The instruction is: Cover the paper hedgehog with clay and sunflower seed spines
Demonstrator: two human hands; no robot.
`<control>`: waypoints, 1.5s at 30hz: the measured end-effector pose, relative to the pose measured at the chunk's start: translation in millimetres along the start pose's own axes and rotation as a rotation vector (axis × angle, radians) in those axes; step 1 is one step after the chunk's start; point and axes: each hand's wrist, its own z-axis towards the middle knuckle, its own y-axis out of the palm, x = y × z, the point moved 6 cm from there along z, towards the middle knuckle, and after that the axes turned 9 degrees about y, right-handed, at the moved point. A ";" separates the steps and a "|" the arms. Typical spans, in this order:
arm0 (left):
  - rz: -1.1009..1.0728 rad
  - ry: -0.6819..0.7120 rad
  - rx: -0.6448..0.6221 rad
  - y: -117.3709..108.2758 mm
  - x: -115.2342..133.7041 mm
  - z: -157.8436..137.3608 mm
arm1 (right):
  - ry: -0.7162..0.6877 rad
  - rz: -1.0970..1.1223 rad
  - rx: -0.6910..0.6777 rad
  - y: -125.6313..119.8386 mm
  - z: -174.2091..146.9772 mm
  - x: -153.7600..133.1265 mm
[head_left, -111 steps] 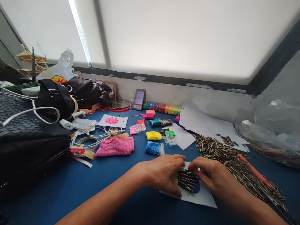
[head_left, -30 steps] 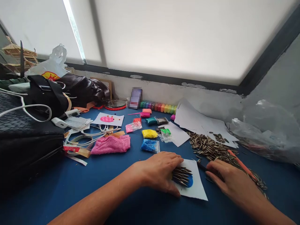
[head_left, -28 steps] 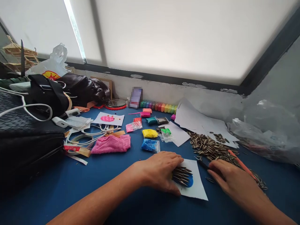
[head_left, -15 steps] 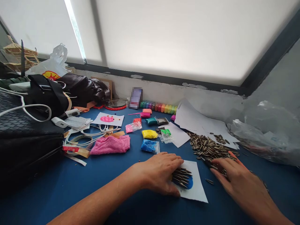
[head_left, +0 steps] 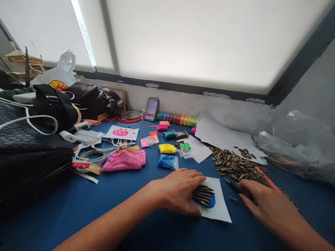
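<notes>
My left hand (head_left: 180,191) rests on a white sheet of paper (head_left: 220,209), fingers stretched out and covering part of the work. On that sheet a blue clay patch (head_left: 212,201) shows beside a cluster of sunflower seeds (head_left: 202,195) laid in overlapping rows. To the right, my right hand (head_left: 267,205) curls its thumb and forefinger around a thin dark pointed tool (head_left: 231,184); its exact kind is unclear. Just beyond is a heap of sunflower seeds (head_left: 230,162). One loose seed (head_left: 233,200) lies between the hand and the sheet. An orange stick-like object (head_left: 267,178) lies across the seeds.
Clay packets, including yellow (head_left: 167,149) and blue (head_left: 166,161), sit ahead of my left hand. A pink cloth (head_left: 124,160), white cables and a black bag (head_left: 31,150) are at left. Paper sheets (head_left: 217,129) and a clear plastic bag (head_left: 300,150) are at right.
My right hand has drawn slightly back and right from the seed heap, so more of the dark tool shows. My left hand stays on the sheet.
</notes>
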 end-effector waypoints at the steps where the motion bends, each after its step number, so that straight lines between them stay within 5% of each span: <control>1: 0.006 0.007 0.004 0.2 0.5 0.0 | -0.001 0.011 -0.052 1.8 0.2 -0.2; 10: 0.004 0.027 0.016 0.0 4.1 -0.4 | 0.007 0.079 -0.082 0.2 0.8 0.3; 16: -0.020 0.023 0.024 1.0 3.9 -0.2 | -0.071 0.111 -0.236 2.4 -3.1 -13.2; 23: -0.003 0.034 0.037 0.8 3.8 0.3 | -0.137 -0.016 -0.125 3.7 -6.5 -25.3; 31: 0.017 0.046 0.038 -0.1 5.2 0.6 | -0.120 0.092 0.089 -2.4 -0.7 -20.7; 45: 0.019 0.033 0.038 1.3 3.0 -0.5 | -0.261 0.019 0.113 12.7 26.8 -36.6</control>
